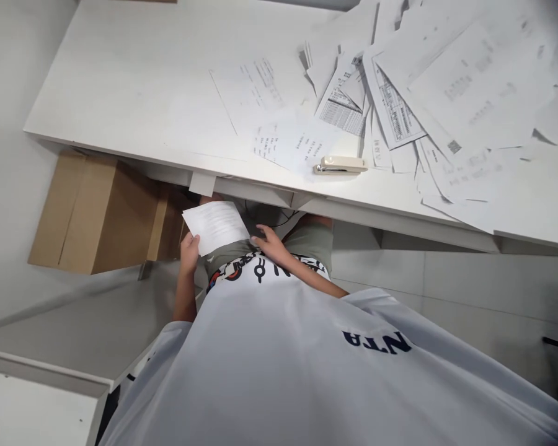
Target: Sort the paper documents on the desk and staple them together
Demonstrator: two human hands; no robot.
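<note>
My left hand [190,251] is closed on the left edge of some printed paper sheets [217,227], which I hold over my lap just below the table's front edge. Faint lines of text show on the top sheet, and a second edge shows under it at the left. At the sheets' lower right corner is my right hand [271,245], its fingers stretched out and apart. Its fingertips reach the corner, but I cannot tell whether they touch it. On the table above lies a cream stapler [340,165], near the front edge.
Loose printed papers [465,93] spread in a messy pile over the right part of the white table [134,80]. Flat sheets [283,139] lie left of the stapler. A cardboard box [93,210] stands below the table at the left. A small white slip [202,184] hangs at the front edge.
</note>
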